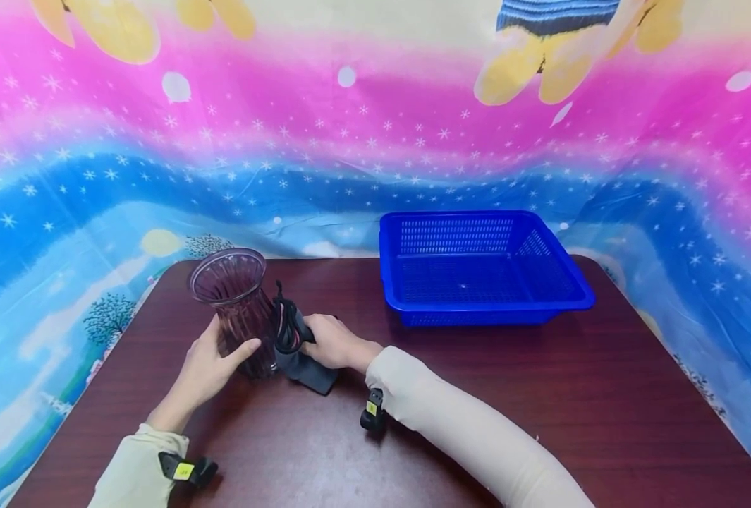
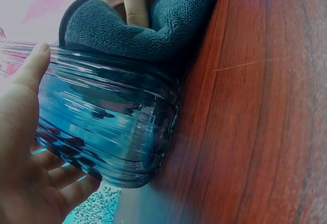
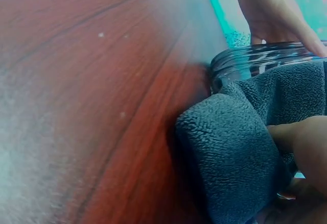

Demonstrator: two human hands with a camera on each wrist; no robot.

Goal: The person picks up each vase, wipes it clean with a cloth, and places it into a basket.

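A purple-tinted ribbed glass vase [image 1: 245, 321] with a flared rim stands upright at the left of the table. My left hand [image 1: 206, 367] holds it round the side, thumb in front and fingers behind, as the left wrist view [image 2: 25, 117] shows. In my right hand [image 1: 337, 342] is a folded dark grey plush cloth [image 3: 230, 147], gripped between thumb and fingers and lying against the vase's right side. A looped black cord [image 1: 288, 328] shows by the cloth in the head view; what it belongs to is unclear. Some right fingers are hidden by the cloth.
A blue plastic basket [image 1: 483, 307] with perforated walls sits at the back right of the dark wooden table [image 1: 540, 395]. Behind the table hangs a colourful printed curtain [image 1: 324, 127].
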